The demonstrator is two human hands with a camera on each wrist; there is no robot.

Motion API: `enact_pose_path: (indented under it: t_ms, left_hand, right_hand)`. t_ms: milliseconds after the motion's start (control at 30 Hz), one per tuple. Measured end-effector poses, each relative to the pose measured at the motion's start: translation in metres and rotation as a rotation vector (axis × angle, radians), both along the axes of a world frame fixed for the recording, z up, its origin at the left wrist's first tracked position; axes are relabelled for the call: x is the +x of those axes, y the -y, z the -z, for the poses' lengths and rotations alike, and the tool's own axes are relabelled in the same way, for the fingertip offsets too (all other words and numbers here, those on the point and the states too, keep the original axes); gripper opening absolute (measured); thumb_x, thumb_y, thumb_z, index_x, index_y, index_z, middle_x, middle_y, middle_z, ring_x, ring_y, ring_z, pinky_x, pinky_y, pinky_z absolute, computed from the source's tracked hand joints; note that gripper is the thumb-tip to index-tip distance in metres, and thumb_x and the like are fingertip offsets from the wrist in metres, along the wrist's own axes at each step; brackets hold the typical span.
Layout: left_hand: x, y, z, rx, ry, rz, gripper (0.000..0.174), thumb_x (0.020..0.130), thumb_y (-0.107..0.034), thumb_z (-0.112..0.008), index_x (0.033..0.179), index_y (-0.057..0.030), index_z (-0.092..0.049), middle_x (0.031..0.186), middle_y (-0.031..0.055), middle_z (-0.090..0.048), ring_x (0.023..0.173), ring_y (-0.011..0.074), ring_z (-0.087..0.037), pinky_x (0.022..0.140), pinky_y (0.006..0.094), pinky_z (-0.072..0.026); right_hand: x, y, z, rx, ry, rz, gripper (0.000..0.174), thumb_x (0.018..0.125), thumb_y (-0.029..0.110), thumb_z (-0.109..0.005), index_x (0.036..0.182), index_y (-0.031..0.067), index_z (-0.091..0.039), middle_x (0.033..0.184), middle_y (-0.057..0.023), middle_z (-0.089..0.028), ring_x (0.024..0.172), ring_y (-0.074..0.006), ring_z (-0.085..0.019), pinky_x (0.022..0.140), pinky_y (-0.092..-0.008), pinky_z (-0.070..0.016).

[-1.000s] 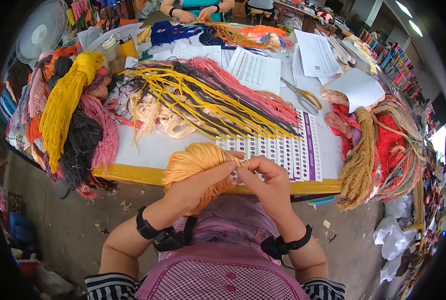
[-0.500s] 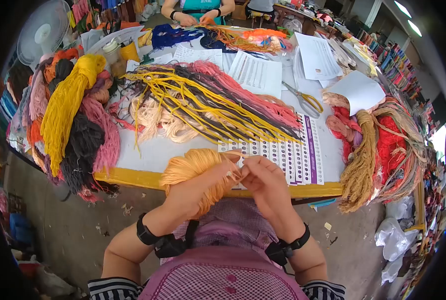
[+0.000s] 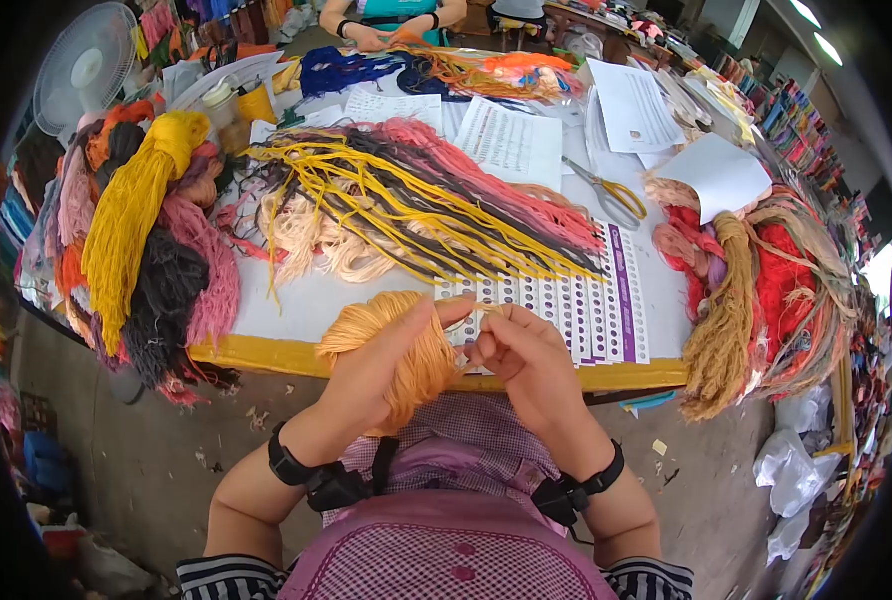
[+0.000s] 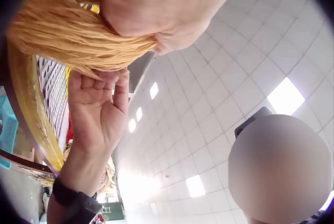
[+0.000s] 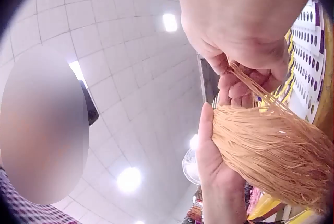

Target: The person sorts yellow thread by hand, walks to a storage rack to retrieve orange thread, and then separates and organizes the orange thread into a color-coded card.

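The left hand [image 3: 381, 365] grips a light-orange skein of thread [image 3: 428, 372], with its thumb on one side and the fingers round the other. The skein is held at the near edge of the white surface [image 3: 306, 302], its left end bulging out past the hand. Just to the right, the right hand [image 3: 536, 365] has its fingers curled and pinches a few thin strands [image 5: 255, 85] drawn out from the skein.

Beyond the hands, a long heap of yellow, dark grey and pink strands [image 3: 416, 200] lies slantwise across the surface, over cream strands [image 3: 311, 235] at its left. Its right end rests on white cards [image 3: 586, 325] with rows of holes and purple bands. Printed sheets [image 3: 511, 140] lie behind the heap, with scissors [image 3: 598, 184] to their right.

At the left edge hang a yellow skein [image 3: 131, 215], a dark grey one and a pink one; at the right edge, a tan skein [image 3: 721, 325] lies beside red thread [image 3: 781, 285]. On the far side, another person's hands [image 3: 371, 38] are near dark blue strands [image 3: 341, 72]. A fan [image 3: 84, 75] stands far left.
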State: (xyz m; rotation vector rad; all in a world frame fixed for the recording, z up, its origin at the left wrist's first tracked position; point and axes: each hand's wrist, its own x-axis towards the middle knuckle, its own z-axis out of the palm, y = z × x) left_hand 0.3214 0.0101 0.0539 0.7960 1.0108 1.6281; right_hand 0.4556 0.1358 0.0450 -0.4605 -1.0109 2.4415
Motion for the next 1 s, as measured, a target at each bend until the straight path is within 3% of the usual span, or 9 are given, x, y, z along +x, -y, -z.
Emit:
enact_pose_path:
  t_ms: [67, 167, 267, 400, 467, 567, 667, 1000]
  left_hand:
    - [0.003, -0.003, -0.010, -0.126, 0.315, 0.014, 0.044, 0.102, -0.025, -0.039, 0.138, 0.0006, -0.043, 0.133, 0.0092, -0.051, 0.119, 0.0157, -0.051, 0.100, 0.0294, -0.0413]
    - [0.004, -0.002, -0.003, -0.096, 0.287, 0.064, 0.043, 0.101, -0.023, -0.042, 0.136, 0.0013, -0.045, 0.131, 0.0094, -0.053, 0.116, 0.0158, -0.053, 0.098, 0.0289, -0.0427]
    - [0.003, 0.001, -0.002, -0.104, 0.102, -0.001, 0.040, 0.099, -0.021, -0.045, 0.132, 0.0022, -0.050, 0.128, 0.0096, -0.055, 0.114, 0.0151, -0.054, 0.097, 0.0288, -0.0428]
    - [-0.003, 0.003, 0.004, -0.123, 0.075, -0.024, 0.037, 0.098, -0.020, -0.047, 0.127, 0.0030, -0.054, 0.125, 0.0100, -0.057, 0.113, 0.0150, -0.054, 0.097, 0.0290, -0.0429]
    - [-0.004, 0.003, 0.004, -0.133, 0.227, -0.022, 0.033, 0.097, -0.016, -0.049, 0.123, 0.0031, -0.056, 0.122, 0.0097, -0.059, 0.111, 0.0150, -0.056, 0.095, 0.0286, -0.0446]
    - [0.005, 0.001, -0.009, -0.193, 0.077, -0.049, 0.031, 0.095, -0.011, -0.052, 0.123, 0.0026, -0.056, 0.120, 0.0091, -0.060, 0.109, 0.0150, -0.057, 0.093, 0.0282, -0.0464]
    - [0.003, 0.002, 0.000, -0.164, 0.145, -0.072, 0.031, 0.093, -0.007, -0.056, 0.123, 0.0019, -0.056, 0.119, 0.0084, -0.060, 0.107, 0.0143, -0.058, 0.092, 0.0279, -0.0475]
    - [0.005, 0.009, -0.005, -0.136, 0.148, -0.080, 0.034, 0.093, -0.010, -0.058, 0.125, 0.0025, -0.054, 0.118, 0.0094, -0.061, 0.105, 0.0145, -0.060, 0.090, 0.0264, -0.0495]
  right_hand:
    - [0.002, -0.001, 0.003, 0.208, 0.143, -0.062, 0.014, 0.087, 0.011, -0.067, 0.095, -0.0001, -0.067, 0.086, -0.0007, -0.065, 0.077, -0.0058, -0.056, 0.070, -0.0219, -0.0447]
    - [0.002, 0.006, -0.002, 0.357, 0.165, -0.070, 0.014, 0.087, 0.010, -0.066, 0.095, -0.0003, -0.067, 0.086, -0.0008, -0.064, 0.078, -0.0058, -0.057, 0.071, -0.0217, -0.0453]
    - [0.004, 0.005, 0.002, 0.307, 0.159, -0.052, 0.013, 0.086, 0.009, -0.066, 0.095, 0.0000, -0.067, 0.086, -0.0008, -0.065, 0.078, -0.0060, -0.057, 0.072, -0.0217, -0.0458]
    - [0.005, 0.007, 0.006, 0.280, 0.146, -0.017, 0.013, 0.085, 0.007, -0.068, 0.095, -0.0001, -0.067, 0.087, -0.0006, -0.065, 0.079, -0.0064, -0.058, 0.073, -0.0224, -0.0466]
    - [0.007, 0.007, 0.004, 0.297, 0.125, -0.010, 0.013, 0.083, 0.004, -0.069, 0.096, 0.0000, -0.068, 0.092, -0.0027, -0.067, 0.082, -0.0076, -0.059, 0.076, -0.0232, -0.0476]
    - [0.004, 0.011, 0.000, 0.249, 0.088, 0.020, 0.014, 0.083, 0.002, -0.069, 0.096, 0.0003, -0.068, 0.099, -0.0057, -0.068, 0.086, -0.0084, -0.060, 0.079, -0.0241, -0.0486]
    - [0.005, 0.010, 0.004, 0.265, 0.070, 0.039, 0.013, 0.083, 0.002, -0.069, 0.096, 0.0007, -0.068, 0.104, -0.0078, -0.068, 0.089, -0.0092, -0.060, 0.080, -0.0248, -0.0492]
    - [0.010, 0.011, 0.004, 0.303, 0.119, -0.011, 0.010, 0.084, 0.005, -0.069, 0.093, 0.0018, -0.068, 0.095, -0.0042, -0.068, 0.084, -0.0073, -0.060, 0.075, -0.0219, -0.0473]
